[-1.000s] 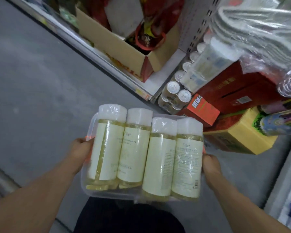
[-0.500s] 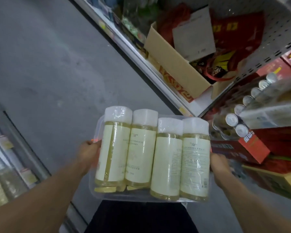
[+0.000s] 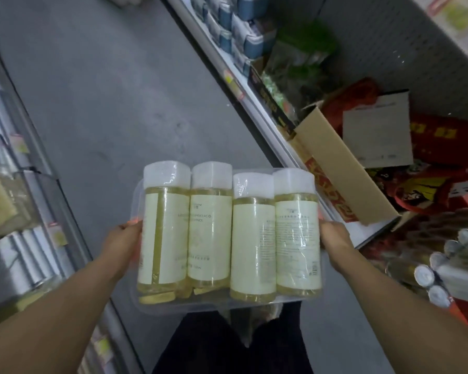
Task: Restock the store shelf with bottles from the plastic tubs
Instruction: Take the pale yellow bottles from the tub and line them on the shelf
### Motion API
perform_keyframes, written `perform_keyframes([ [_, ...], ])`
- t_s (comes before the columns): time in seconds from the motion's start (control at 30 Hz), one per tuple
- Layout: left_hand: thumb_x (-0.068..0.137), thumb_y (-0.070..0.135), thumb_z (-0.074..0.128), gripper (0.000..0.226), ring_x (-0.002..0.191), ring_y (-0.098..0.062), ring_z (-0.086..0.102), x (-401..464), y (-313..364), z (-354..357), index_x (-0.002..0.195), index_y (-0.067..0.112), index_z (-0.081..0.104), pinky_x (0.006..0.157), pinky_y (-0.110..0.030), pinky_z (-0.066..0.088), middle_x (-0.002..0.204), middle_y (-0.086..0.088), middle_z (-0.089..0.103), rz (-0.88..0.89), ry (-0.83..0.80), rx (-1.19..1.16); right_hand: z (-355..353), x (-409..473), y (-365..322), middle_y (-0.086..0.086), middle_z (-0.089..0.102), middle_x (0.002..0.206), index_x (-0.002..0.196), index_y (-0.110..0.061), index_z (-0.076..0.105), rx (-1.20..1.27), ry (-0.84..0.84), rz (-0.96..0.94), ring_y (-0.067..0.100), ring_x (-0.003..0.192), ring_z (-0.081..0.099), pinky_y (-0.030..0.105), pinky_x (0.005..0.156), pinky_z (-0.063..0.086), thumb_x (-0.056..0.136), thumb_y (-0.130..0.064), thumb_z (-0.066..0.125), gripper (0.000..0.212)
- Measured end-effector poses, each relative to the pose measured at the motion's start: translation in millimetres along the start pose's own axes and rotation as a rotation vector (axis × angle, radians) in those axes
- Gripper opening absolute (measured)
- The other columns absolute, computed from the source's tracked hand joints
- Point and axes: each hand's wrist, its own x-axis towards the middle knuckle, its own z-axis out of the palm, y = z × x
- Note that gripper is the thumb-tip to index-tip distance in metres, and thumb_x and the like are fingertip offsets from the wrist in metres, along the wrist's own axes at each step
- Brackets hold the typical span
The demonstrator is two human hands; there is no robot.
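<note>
In the lower middle of the frame a person carries a clear plastic tub point(image 3: 138, 298) with both hands. The left hand point(image 3: 120, 245) grips the tub's left wall, its fingers curled around the rim, and the right hand point(image 3: 335, 242) grips the right wall in the same way, fingers wrapped out of sight behind the plastic. Four bottles point(image 3: 229, 233) lie side by side across the top of the tub, touching one another, white caps pointing toward the top of the frame, each filled with pale yellow liquid, wearing a cream label and wrapped in clear film. More yellowish items show blurred beneath them inside the tub.

Grey floor point(image 3: 106, 103) fills the upper left and centre. A store shelf point(image 3: 254, 103) runs diagonally from the top centre toward the right, holding an open cardboard box point(image 3: 338, 163) with red packaging inside. At the right edge, silver-capped bottles point(image 3: 427, 276) stand in a row. Another shelf edge point(image 3: 38, 168) runs down the left side, its goods blurred.
</note>
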Motion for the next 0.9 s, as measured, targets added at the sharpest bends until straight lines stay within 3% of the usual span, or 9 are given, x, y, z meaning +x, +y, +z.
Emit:
perform_keyframes([
  [0.1, 0.096, 0.027, 0.054, 0.027, 0.062, -0.023, 0.052, 17.6, 16.0, -10.6, 0.085, 0.003, 0.056, 0.055, -0.028, 0.042, 0.083, -0.017, 0.059, -0.009, 0.048, -0.081, 13.3, 11.8, -43.8, 0.014, 0.065, 0.098, 0.096, -0.003, 0.060, -0.037, -0.015, -0.042, 0.033, 0.095, 0.061, 0.041, 0.086, 0.050, 0.086, -0.042, 0.060, 0.041],
  [0.27, 0.094, 0.026, 0.055, 0.030, 0.062, -0.025, 0.054, 39.3, 46.1, -24.0, 0.072, 0.007, 0.056, 0.061, -0.032, 0.044, 0.076, -0.016, 0.060, -0.047, 0.084, -0.122, 37.4, 38.2, -113.6, 0.012, 0.066, 0.103, 0.108, -0.006, 0.059, -0.108, -0.071, -0.078, 0.029, 0.095, 0.062, 0.040, 0.088, 0.050, 0.086, -0.049, 0.059, 0.048],
  [0.4, 0.091, 0.031, 0.059, 0.031, 0.074, -0.034, 0.062, 60.4, 72.9, -31.1, 0.085, 0.001, 0.063, 0.079, -0.049, 0.055, 0.089, -0.026, 0.067, -0.108, 0.169, -0.131, 53.4, 65.2, -165.6, 0.016, 0.068, 0.104, 0.101, -0.005, 0.062, -0.204, -0.106, -0.103, 0.032, 0.094, 0.065, 0.041, 0.081, 0.052, 0.084, -0.046, 0.059, 0.045],
  [0.5, 0.090, 0.032, 0.060, 0.032, 0.084, -0.038, 0.065, 77.8, 90.7, -34.7, 0.090, 0.000, 0.064, 0.083, -0.051, 0.054, 0.093, -0.026, 0.068, -0.147, 0.205, -0.150, 60.9, 80.2, -203.7, 0.016, 0.065, 0.098, 0.101, -0.008, 0.061, -0.263, -0.130, -0.121, 0.030, 0.086, 0.063, 0.037, 0.071, 0.049, 0.088, -0.048, 0.053, 0.043],
  [0.57, 0.090, 0.035, 0.060, 0.035, 0.087, -0.038, 0.065, 85.7, 106.1, -35.1, 0.094, 0.000, 0.063, 0.084, -0.050, 0.053, 0.094, -0.023, 0.068, -0.163, 0.209, -0.171, 66.3, 91.2, -227.7, 0.012, 0.065, 0.093, 0.094, -0.009, 0.060, -0.272, -0.160, -0.143, 0.028, 0.082, 0.061, 0.036, 0.072, 0.049, 0.086, -0.052, 0.052, 0.044],
  [0.67, 0.091, 0.037, 0.058, 0.036, 0.077, -0.032, 0.062, 100.9, 126.1, -38.3, 0.096, 0.002, 0.062, 0.074, -0.041, 0.053, 0.091, -0.019, 0.066, -0.161, 0.222, -0.200, 77.0, 105.0, -264.5, 0.012, 0.068, 0.098, 0.101, -0.004, 0.064, -0.286, -0.158, -0.153, 0.029, 0.089, 0.065, 0.040, 0.082, 0.052, 0.086, -0.059, 0.051, 0.058],
  [0.8, 0.093, 0.038, 0.055, 0.034, 0.063, -0.027, 0.056, 128.4, 154.6, -45.3, 0.089, 0.005, 0.061, 0.059, -0.032, 0.047, 0.078, -0.015, 0.062, -0.159, 0.177, -0.218, 92.7, 115.8, -311.3, 0.022, 0.065, 0.108, 0.091, -0.005, 0.060, -0.314, -0.123, -0.193, 0.031, 0.087, 0.061, 0.044, 0.085, 0.050, 0.092, -0.048, 0.050, 0.045],
  [0.9, 0.094, 0.037, 0.054, 0.032, 0.061, -0.024, 0.055, 154.9, 177.7, -51.8, 0.083, 0.007, 0.058, 0.058, -0.032, 0.045, 0.072, -0.011, 0.059, -0.167, 0.171, -0.250, 109.9, 117.0, -346.8, 0.022, 0.060, 0.109, 0.124, -0.003, 0.050, -0.290, -0.118, -0.216, 0.036, 0.099, 0.059, 0.047, 0.093, 0.047, 0.095, -0.042, 0.052, 0.049],
])
